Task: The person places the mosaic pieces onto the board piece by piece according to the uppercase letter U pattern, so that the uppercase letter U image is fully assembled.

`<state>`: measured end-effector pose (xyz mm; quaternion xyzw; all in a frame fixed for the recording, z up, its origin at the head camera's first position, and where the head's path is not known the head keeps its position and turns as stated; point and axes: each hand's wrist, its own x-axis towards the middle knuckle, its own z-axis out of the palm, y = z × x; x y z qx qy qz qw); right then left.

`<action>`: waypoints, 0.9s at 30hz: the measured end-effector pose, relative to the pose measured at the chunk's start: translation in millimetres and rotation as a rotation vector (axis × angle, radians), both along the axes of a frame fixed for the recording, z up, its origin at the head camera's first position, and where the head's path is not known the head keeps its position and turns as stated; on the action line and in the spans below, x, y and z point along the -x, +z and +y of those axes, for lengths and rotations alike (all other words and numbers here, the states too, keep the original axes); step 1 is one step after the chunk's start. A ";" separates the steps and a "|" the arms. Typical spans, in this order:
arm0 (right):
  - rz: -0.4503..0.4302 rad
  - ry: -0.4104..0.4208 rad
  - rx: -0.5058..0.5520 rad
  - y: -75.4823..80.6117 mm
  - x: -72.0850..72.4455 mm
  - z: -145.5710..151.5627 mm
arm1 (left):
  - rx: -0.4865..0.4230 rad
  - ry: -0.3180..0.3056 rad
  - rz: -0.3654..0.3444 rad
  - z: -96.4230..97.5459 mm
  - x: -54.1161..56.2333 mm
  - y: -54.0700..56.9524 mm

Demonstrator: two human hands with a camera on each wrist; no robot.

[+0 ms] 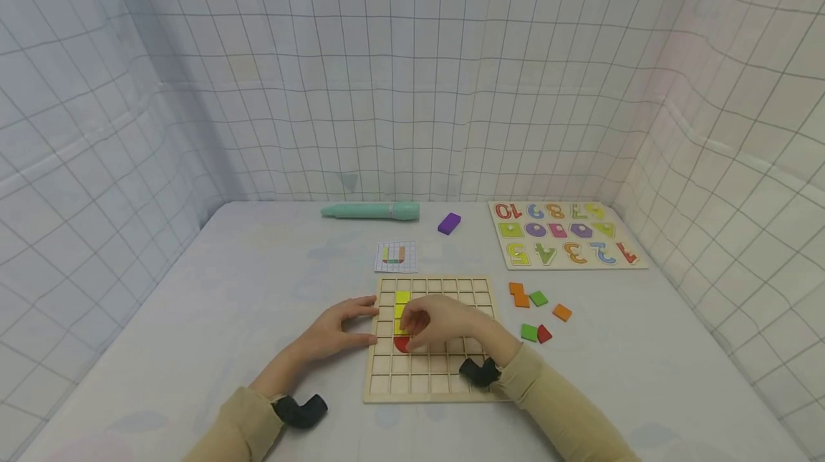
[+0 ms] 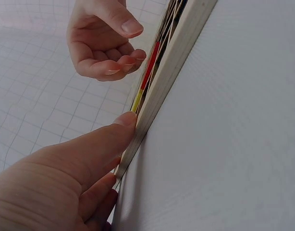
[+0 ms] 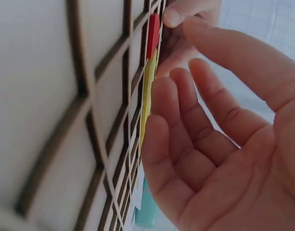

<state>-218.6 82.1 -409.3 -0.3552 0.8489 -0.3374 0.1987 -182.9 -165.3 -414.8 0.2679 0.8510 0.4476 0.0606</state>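
Note:
A pale wooden grid board [image 1: 419, 385] lies on the white table. One of its columns holds several yellow square tiles [image 1: 402, 297], with a red rounded tile [image 1: 401, 345] at their near end. My left hand [image 1: 330, 329] rests at the board's left edge, its thumb [image 2: 123, 120] and fingertips touching the rim in the left wrist view. Over the tiles hovers my right hand [image 1: 445, 320], its fingers loosely bent and thumb apart. Nothing shows between thumb and fingers in the right wrist view, where the yellow tiles [image 3: 147, 94] run just behind the fingertips.
Right of the board lie loose orange [image 1: 562, 312], green [image 1: 529, 332] and red [image 1: 544, 334] tiles. Behind it are a pattern card [image 1: 396, 257], a teal pen-shaped object [image 1: 370, 210], a purple block [image 1: 449, 223] and a number puzzle board [image 1: 561, 263]. White grid-patterned walls enclose the table.

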 end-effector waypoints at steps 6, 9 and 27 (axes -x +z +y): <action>-0.003 -0.001 0.020 4.6 9.1 21.5 | 0.005 0.010 0.001 -0.8 5.0 -10.2; 0.016 -0.021 0.029 8.3 13.6 37.2 | 0.006 0.016 0.011 -3.2 10.9 -22.7; 0.044 -0.305 0.157 16.9 14.4 144.8 | 0.032 0.027 0.039 -10.5 21.4 -42.6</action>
